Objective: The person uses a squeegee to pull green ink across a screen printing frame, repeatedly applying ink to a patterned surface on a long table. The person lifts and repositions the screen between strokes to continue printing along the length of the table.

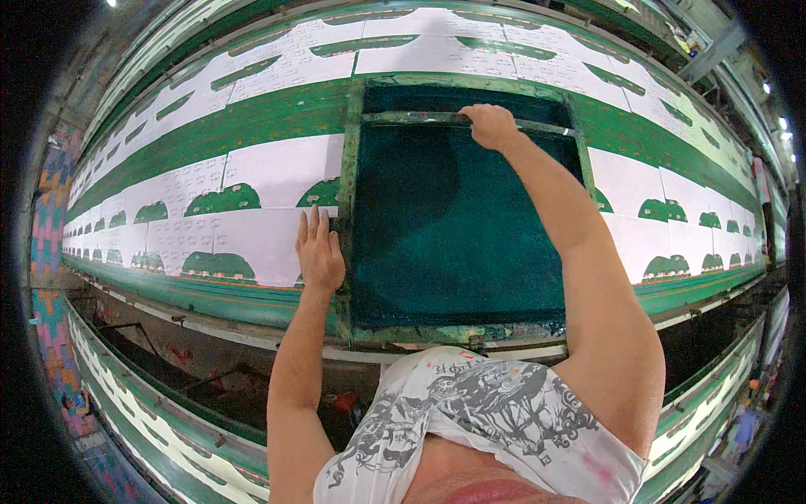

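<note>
A wide screen-printing frame (585, 160) lies on the long green table in front of me, with dark teal mesh (453, 235) inside it. Across the far end of the mesh stretches a long squeegee (411, 118). My right hand (492, 126) is closed over its upper edge, a little right of its middle. At the frame's left side, my left hand (320, 256) lies with fingers stretched out and its thumb close to the frame's edge. White cut pieces (281, 164), with rounded gaps showing green between them, lie in rows on both sides of the frame.
The green tabletop (252, 120) runs far to left and right, with another row of white pieces (437, 55) beyond. Behind me stands a similar table (143, 420) across a dark gap. A person (75, 403) is at the far lower left. A grey beam (714, 52) rises at upper right.
</note>
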`<state>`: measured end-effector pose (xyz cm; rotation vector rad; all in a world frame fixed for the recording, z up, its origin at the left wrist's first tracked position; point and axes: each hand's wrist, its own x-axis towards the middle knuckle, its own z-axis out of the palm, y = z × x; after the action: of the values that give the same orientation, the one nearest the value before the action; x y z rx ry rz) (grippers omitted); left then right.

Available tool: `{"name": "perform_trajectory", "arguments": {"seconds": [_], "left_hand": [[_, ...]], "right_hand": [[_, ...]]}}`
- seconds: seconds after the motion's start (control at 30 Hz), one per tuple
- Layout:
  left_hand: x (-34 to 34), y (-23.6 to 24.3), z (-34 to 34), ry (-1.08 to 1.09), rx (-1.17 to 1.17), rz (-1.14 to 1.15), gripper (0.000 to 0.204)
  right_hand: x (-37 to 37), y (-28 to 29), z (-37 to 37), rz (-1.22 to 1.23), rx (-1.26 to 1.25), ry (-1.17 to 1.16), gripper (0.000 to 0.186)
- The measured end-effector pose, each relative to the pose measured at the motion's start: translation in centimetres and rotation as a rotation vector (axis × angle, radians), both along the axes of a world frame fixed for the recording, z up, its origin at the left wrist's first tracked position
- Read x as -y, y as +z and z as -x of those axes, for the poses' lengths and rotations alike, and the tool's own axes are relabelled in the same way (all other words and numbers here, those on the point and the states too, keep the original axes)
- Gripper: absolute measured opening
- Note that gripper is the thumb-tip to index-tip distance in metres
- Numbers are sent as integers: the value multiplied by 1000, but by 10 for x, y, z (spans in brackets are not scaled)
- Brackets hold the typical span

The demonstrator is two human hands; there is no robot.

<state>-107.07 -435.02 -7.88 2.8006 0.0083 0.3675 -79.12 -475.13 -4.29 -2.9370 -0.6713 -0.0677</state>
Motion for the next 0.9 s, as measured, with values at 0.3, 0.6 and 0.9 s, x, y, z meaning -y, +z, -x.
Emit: {"name": "perform_trajectory", "arguments": {"seconds": [0.3,0.6,0.9], "left_hand": [[-2,3,1,-13,-39,16,53],[-5,-4,-5,-64,10,0,52],[-12,-20,-12,-80,50,-36,51]], "right_hand": [[23,-6,-14,-70,27,56,33],[35,-3,32,-5,-26,120,34],[27,0,185,-34,-49,110,30]]}}
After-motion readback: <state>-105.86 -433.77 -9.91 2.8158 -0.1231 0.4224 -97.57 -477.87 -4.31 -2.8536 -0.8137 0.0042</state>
